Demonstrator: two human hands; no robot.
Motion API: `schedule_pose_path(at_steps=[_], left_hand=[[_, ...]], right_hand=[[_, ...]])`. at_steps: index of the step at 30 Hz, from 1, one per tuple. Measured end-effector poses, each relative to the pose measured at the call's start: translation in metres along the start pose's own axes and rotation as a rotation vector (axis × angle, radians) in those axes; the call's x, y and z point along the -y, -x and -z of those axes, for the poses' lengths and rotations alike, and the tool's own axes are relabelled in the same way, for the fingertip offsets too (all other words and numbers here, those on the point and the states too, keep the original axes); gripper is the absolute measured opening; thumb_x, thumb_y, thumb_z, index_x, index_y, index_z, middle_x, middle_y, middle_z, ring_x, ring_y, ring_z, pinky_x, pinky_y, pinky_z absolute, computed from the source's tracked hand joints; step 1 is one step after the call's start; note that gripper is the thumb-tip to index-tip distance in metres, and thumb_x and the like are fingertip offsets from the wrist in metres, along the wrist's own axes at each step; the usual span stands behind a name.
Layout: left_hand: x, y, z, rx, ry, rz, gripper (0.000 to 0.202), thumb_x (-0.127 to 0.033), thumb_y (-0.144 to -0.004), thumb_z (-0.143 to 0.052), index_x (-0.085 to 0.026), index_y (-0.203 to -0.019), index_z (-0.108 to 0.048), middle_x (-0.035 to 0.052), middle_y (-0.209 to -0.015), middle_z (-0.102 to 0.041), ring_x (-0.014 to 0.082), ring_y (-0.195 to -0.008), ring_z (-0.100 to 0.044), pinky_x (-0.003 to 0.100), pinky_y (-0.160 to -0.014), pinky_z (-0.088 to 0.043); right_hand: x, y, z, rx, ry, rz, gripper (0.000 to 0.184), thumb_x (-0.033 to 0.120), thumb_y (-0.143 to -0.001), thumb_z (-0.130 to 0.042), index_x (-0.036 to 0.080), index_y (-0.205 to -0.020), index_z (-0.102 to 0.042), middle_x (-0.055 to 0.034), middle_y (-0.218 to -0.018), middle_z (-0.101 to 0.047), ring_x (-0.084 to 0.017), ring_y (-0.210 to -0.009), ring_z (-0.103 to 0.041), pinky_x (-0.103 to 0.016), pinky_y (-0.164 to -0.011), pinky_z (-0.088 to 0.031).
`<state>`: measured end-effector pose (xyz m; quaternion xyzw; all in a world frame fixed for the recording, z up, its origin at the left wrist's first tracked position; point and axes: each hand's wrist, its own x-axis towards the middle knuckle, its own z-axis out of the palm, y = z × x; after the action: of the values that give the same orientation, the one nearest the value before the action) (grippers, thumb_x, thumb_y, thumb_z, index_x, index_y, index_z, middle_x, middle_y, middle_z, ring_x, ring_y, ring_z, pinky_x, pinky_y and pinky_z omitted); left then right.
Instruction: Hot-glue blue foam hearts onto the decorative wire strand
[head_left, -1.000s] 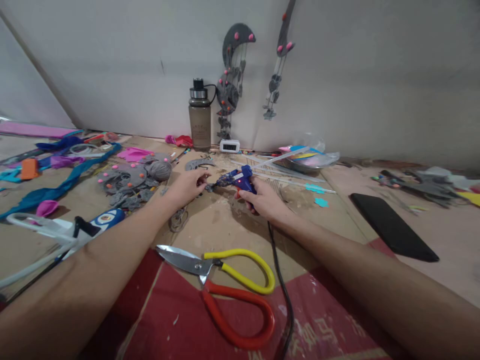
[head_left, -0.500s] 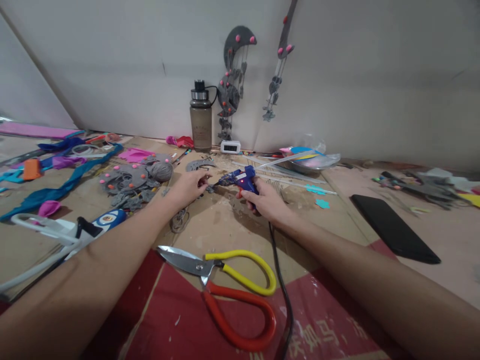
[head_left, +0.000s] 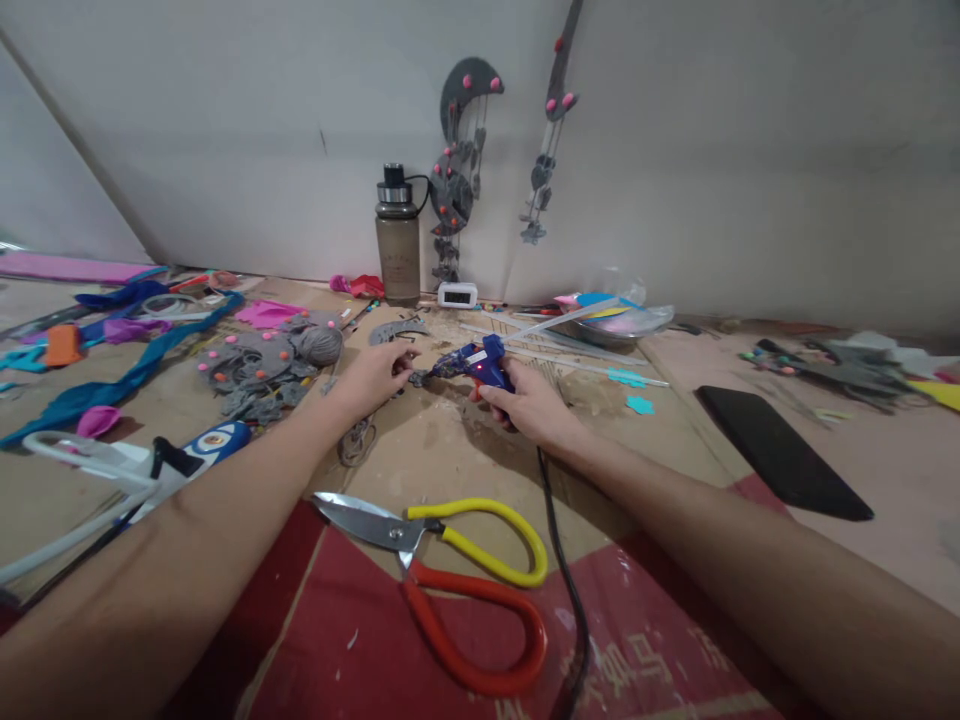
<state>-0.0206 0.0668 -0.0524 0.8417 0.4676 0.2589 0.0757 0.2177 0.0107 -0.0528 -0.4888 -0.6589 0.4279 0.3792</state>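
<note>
My right hand (head_left: 529,402) is wrapped round the handle of a blue hot glue gun (head_left: 484,362), its nozzle pointing left. At the nozzle tip is a small dark grey felt piece (head_left: 418,378), beside the fingertips of my left hand (head_left: 386,372). Those fingers are pinched together on the piece, whose exact shape is too small to tell. A grey crescent (head_left: 397,330) lies just beyond my left hand, and thin grey cord (head_left: 357,442) is bunched under the left wrist.
Large scissors (head_left: 442,560) with yellow and red handles lie in front. Grey felt pieces with pompoms (head_left: 259,365) and yarn (head_left: 321,345) sit to the left. A bottle (head_left: 398,250) and small clock (head_left: 457,295) stand by the wall; a black phone (head_left: 784,450) lies right.
The view has shifted slightly. The glue gun's nozzle stays close to the grey piece at my left fingertips; both hands keep their grip.
</note>
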Motion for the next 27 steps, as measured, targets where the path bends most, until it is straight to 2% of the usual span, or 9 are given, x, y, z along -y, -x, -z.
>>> schedule_pose_path(at_steps=[12,18,23,27], left_hand=[[0.0002,0.0003,-0.0008,-0.002,0.011,-0.001,0.032,-0.014,-0.076,-0.051,-0.015,-0.105,-0.064,0.0038,-0.083,-0.07,0.0178,-0.076,-0.064,0.029,-0.072,-0.048],[0.0013,0.0008,-0.0003,-0.004,-0.022,-0.031,0.03,-0.017,-0.076,-0.05,-0.015,-0.103,-0.064,0.0053,-0.086,-0.07,0.0186,-0.078,-0.064,0.031,-0.074,-0.049],[-0.0023,0.0016,0.0022,-0.032,-0.059,-0.078,0.034,-0.011,-0.071,-0.048,-0.015,-0.099,-0.066,0.007,-0.092,-0.069,0.0185,-0.082,-0.062,0.031,-0.078,-0.049],[-0.0055,0.0022,0.0058,-0.035,-0.072,-0.087,0.032,-0.017,-0.075,-0.052,-0.015,-0.103,-0.065,0.0084,-0.098,-0.066,0.0192,-0.085,-0.061,0.033,-0.082,-0.049]], right_hand=[[0.0022,-0.0012,-0.0037,-0.017,0.055,0.003,0.019,0.026,-0.078,-0.053,0.019,-0.096,-0.052,-0.003,-0.085,-0.067,-0.008,-0.049,-0.049,-0.022,-0.046,-0.041],[0.0014,0.0047,0.0003,-0.034,-0.101,-0.023,0.025,0.034,-0.079,-0.053,0.019,-0.099,-0.051,0.0008,-0.074,-0.062,-0.007,-0.045,-0.043,-0.019,-0.039,-0.032],[0.0001,0.0066,-0.0005,-0.144,-0.29,-0.028,0.032,0.04,-0.076,-0.056,0.021,-0.1,-0.047,0.0003,-0.086,-0.064,-0.006,-0.049,-0.045,-0.018,-0.04,-0.034],[-0.0045,0.0033,0.0016,-0.25,-0.252,-0.04,0.031,0.041,-0.075,-0.054,0.02,-0.098,-0.05,0.0019,-0.074,-0.06,-0.009,-0.052,-0.047,-0.021,-0.046,-0.037]])
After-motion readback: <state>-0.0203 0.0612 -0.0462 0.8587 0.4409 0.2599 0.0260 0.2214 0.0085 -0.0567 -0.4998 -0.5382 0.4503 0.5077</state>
